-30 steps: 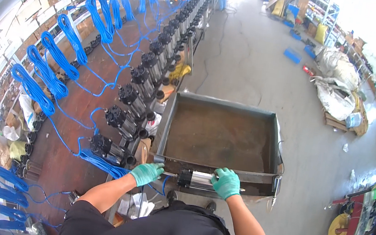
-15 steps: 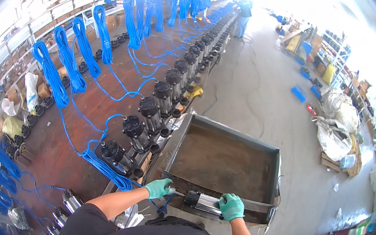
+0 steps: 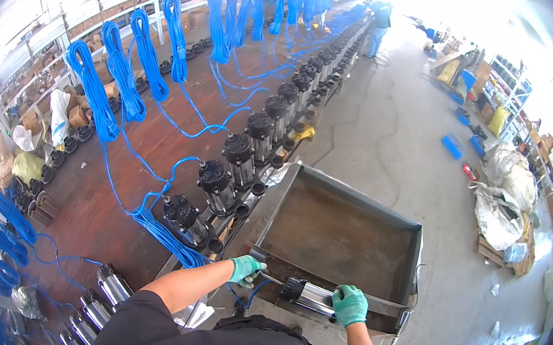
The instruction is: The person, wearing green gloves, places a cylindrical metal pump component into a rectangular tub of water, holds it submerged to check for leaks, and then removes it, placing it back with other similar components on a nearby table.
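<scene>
A pump with a silver cylindrical body and a black end lies on its side across the near part of a metal tank. My right hand, in a green glove, is closed around its right end. At the black end, a thin grey rod-like piece sticks out to the left. My left hand, gloved too, is closed on that piece; its fingertips are partly hidden. A blue cable hangs just below, near my left wrist.
The metal tank holds brownish water. To its left, a long reddish table carries a row of upright pumps with blue cable coils. White sacks lie at the right. A person stands far off beside the table.
My view has shifted, so the whole scene sits slightly farther right. Both hands keep their places on the pump and the rod-like piece.
</scene>
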`<action>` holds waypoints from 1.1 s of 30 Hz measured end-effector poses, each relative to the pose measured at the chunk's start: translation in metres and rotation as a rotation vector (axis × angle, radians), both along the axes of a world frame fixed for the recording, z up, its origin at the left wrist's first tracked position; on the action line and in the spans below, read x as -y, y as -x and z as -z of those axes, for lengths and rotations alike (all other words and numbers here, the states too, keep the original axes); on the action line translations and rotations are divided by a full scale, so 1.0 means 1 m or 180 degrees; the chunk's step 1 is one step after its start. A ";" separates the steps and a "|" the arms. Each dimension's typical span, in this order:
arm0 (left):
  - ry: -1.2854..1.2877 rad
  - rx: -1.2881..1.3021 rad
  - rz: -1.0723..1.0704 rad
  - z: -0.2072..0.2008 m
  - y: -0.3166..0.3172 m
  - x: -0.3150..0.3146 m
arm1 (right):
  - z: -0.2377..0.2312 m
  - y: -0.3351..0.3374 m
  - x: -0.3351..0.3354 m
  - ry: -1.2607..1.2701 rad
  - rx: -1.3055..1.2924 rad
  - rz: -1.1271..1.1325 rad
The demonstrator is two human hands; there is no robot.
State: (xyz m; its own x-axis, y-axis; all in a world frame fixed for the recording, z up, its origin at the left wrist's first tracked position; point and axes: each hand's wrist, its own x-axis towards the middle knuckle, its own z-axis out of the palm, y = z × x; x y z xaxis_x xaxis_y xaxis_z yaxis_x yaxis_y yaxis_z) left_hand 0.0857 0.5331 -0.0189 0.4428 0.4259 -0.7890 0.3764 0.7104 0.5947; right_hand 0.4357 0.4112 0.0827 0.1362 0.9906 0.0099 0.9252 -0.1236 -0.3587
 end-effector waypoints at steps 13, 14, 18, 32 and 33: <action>-0.2898 -0.0748 0.0719 0.008 -0.002 0.019 | -0.001 -0.002 0.002 -0.0022 0.0008 -0.0006; -0.1898 -0.1020 0.0597 0.000 -0.009 0.014 | -0.001 -0.002 0.003 -0.0032 0.0016 -0.0029; -0.0668 -0.0556 -0.0202 -0.014 -0.012 0.030 | 0.005 -0.003 0.012 -0.0029 0.0014 -0.0030; -0.0379 -0.0134 -0.0347 -0.012 0.000 0.000 | -0.004 0.001 -0.008 0.0103 0.0070 0.0010; -0.0186 -0.0256 -0.0473 -0.013 -0.004 0.002 | -0.003 0.000 -0.006 0.0121 0.0088 0.0011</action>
State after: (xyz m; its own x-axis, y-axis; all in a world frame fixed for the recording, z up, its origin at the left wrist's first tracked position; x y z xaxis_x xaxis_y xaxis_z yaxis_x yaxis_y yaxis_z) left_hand 0.0901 0.5306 -0.0054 0.3079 0.5281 -0.7914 0.3178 0.7269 0.6088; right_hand 0.4361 0.4177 0.0859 0.1399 0.9899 -0.0238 0.9342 -0.1399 -0.3282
